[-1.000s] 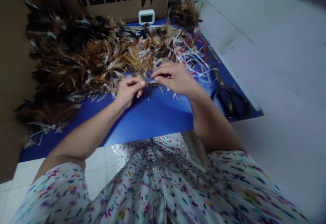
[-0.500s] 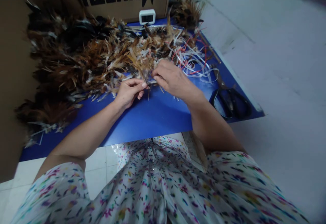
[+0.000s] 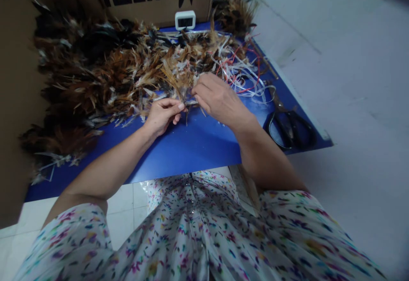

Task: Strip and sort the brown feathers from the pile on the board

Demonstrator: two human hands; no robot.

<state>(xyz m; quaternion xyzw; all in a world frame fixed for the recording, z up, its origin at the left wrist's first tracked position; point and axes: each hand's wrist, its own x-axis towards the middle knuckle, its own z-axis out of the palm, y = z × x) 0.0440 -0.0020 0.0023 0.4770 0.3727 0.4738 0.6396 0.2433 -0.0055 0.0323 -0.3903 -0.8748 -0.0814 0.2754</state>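
Observation:
My left hand is closed, thumb and forefinger pinching the base of a small bunch of golden-brown feathers. The tips of that bunch point up and away from me, over the pile. Just to the right, my right hand has its fingers curled down at the pile's near edge. Whatever its fingertips grip is hidden behind the hand. A broad pile of brown and black feathers spreads across the blue tabletop beyond both hands.
White and red strips lie tangled right of the pile. Black-handled scissors rest near the right edge. A small white digital clock stands before a cardboard box. Another feather bunch sits at the back right corner.
My right hand has shifted very slightly, staying at the near edge of the pile. My left hand keeps its pinch on the feathers in the same place.

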